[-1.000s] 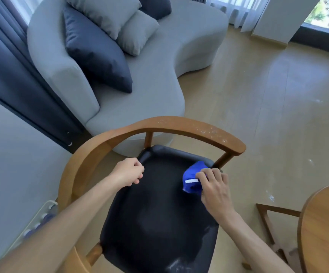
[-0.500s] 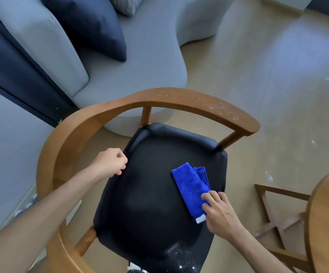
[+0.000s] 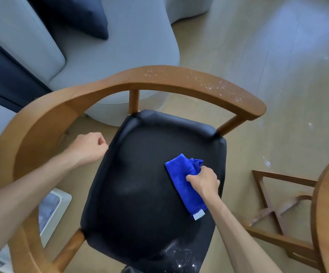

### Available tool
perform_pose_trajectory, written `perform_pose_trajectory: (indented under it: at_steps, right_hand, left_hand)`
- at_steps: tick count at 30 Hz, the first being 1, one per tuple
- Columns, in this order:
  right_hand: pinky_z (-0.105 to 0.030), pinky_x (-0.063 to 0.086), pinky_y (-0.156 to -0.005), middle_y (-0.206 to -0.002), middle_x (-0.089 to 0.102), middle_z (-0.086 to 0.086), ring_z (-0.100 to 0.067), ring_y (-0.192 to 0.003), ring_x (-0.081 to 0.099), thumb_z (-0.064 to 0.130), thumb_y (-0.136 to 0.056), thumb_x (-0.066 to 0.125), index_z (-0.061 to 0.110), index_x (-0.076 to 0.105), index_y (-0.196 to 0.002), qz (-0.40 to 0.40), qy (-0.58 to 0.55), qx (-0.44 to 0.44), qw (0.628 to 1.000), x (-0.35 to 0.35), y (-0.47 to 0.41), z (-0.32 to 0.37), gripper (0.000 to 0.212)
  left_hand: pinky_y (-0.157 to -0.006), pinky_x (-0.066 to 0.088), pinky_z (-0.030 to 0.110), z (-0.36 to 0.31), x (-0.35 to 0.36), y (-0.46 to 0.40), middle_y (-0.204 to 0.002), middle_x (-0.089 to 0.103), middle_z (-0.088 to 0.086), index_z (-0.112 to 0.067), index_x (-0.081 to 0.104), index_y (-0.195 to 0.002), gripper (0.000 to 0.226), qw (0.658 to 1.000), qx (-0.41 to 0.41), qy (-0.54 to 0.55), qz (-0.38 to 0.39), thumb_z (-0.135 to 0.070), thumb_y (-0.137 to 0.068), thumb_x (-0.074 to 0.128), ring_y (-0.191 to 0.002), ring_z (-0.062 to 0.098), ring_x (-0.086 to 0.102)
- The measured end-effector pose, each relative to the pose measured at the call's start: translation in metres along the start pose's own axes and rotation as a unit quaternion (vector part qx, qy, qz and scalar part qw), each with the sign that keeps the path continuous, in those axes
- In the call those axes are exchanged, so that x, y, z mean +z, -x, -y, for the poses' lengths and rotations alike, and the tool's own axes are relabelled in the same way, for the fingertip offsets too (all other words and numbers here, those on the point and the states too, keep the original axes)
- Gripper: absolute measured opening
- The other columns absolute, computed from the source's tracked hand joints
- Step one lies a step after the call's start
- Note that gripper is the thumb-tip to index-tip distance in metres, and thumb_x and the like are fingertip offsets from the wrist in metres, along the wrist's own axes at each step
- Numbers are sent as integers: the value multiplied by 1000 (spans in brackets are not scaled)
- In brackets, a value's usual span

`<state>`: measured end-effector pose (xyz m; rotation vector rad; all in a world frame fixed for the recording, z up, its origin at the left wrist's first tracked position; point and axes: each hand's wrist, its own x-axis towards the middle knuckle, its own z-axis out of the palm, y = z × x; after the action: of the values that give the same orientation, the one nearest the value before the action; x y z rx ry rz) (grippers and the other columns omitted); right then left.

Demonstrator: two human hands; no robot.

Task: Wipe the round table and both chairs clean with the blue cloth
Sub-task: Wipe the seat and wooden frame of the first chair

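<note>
The right hand [image 3: 204, 181] grasps the cloth [image 3: 183, 182] on the chair [image 3: 144, 194] seat's right side; the left hand [image 3: 89, 147] is clenched, holding nothing.

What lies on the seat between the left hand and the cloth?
Head view: only bare black seat lies between the left hand and the cloth; the white crumbs sit nearer the seat's front edge.

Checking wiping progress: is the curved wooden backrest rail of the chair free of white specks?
No, white specks dot the curved wooden backrest rail toward its right end, while the right hand holds the blue cloth on the black seat.
</note>
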<state>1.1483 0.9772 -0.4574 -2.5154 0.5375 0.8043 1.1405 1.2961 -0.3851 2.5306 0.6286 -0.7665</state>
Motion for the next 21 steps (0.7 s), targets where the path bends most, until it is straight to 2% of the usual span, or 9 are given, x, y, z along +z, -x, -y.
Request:
perform_pose_trajectory:
  at_steps: [1, 2, 4, 7, 9, 12, 17, 19, 21]
  right_hand:
    - [-39, 46, -84, -88, 57, -3, -26, -89, 56, 21, -72, 61, 14, 48, -77, -1, 20, -10, 1000, 1, 0, 0, 16]
    - [-38, 44, -85, -92, 55, -4, -25, -92, 52, 22, -73, 61, 14, 48, -78, -11, 52, -25, 998, 1, 0, 1, 17]
    - [-34, 40, -86, -104, 47, -4, -25, -98, 46, 25, -75, 62, 14, 51, -89, -74, 139, -80, 984, 7, 3, -2, 21]
    - [-39, 46, -72, -97, 55, -12, -31, -82, 53, 12, -64, 69, 7, 56, -83, -202, 226, -234, 924, 27, 25, -7, 23]
    - [-38, 44, -59, -94, 61, -14, -30, -69, 52, 1, -60, 69, 9, 57, -77, -231, 270, -296, 887, 43, 41, -9, 23]
    - [-36, 44, -57, -101, 63, -14, -28, -69, 53, -3, -61, 71, 13, 58, -79, -220, 281, -327, 875, 61, 55, -13, 27]
    - [-43, 53, -74, -106, 64, -17, -34, -82, 61, 7, -58, 71, 7, 65, -87, -165, 205, -332, 906, 54, 59, -18, 30]
    - [-36, 54, -66, -105, 65, -16, -31, -79, 63, 8, -55, 78, 8, 67, -88, -124, 178, -369, 904, 44, 58, -21, 35]
    - [-33, 54, -63, -105, 66, -13, -28, -77, 64, 17, -55, 86, 12, 68, -89, -91, 191, -418, 883, 36, 57, -24, 39]
  left_hand:
    - [-81, 48, 36, 0, -1, -1, -98, 62, 2, -20, 58, -97, 11, 1000, 1, 0, -3, -25, -95, 48, -93, 23, 58]
    - [-81, 48, 35, -1, -3, -2, -99, 62, 3, -20, 58, -97, 11, 1000, 3, 1, -6, -24, -96, 48, -93, 23, 57]
    - [-79, 47, 34, -3, -5, -2, -99, 61, 3, -20, 58, -98, 12, 1000, 10, -1, -12, -24, -96, 47, -92, 23, 57]
    - [-79, 49, 35, -8, -5, -1, -100, 61, 3, -19, 57, -100, 12, 1000, 21, 1, -13, -23, -97, 47, -92, 22, 58]
    - [-77, 48, 34, -12, -5, -1, -99, 61, 2, -19, 57, -100, 12, 1000, 26, 0, -14, -24, -97, 46, -91, 21, 57]
    - [-73, 45, 32, -17, -4, -1, -99, 61, 1, -19, 56, -100, 11, 999, 39, -3, -20, -24, -97, 47, -88, 18, 56]
    - [-76, 47, 32, -18, -7, -2, -100, 60, 2, -18, 56, -101, 11, 999, 50, -2, -16, -23, -98, 46, -91, 19, 57]
    - [-79, 49, 33, -18, -8, -3, -101, 60, 2, -18, 56, -102, 11, 999, 49, 2, -14, -23, -98, 47, -93, 20, 57]
    - [-79, 50, 34, -19, -8, -4, -103, 61, 3, -19, 56, -102, 11, 999, 47, 5, -13, -23, -98, 47, -93, 20, 57]
